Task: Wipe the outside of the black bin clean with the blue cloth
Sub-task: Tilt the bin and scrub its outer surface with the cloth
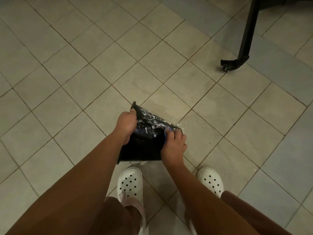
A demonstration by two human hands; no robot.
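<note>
**Black bin tipped on floor, cloth at its narrow end**

The black bin (pixel 144 146) sits at centre frame, tipped over on the tiled floor (pixel 67 82), with its narrow end toward the right. The left hand (pixel 126 123) has its fingers curled over the rim at the bin's upper left, gripping it. The right hand (pixel 174 145) has its fingers bunched around the blue cloth (pixel 166 131), pressed to the bin's wall near the narrow end. Only a small edge of the cloth shows. White suds streak the upper side of the bin. Its contents cannot be made out. Two white clogs (pixel 130 182) are below the bin. A black caster leg (pixel 243 41) at upper right is cut off by the frame.
</note>
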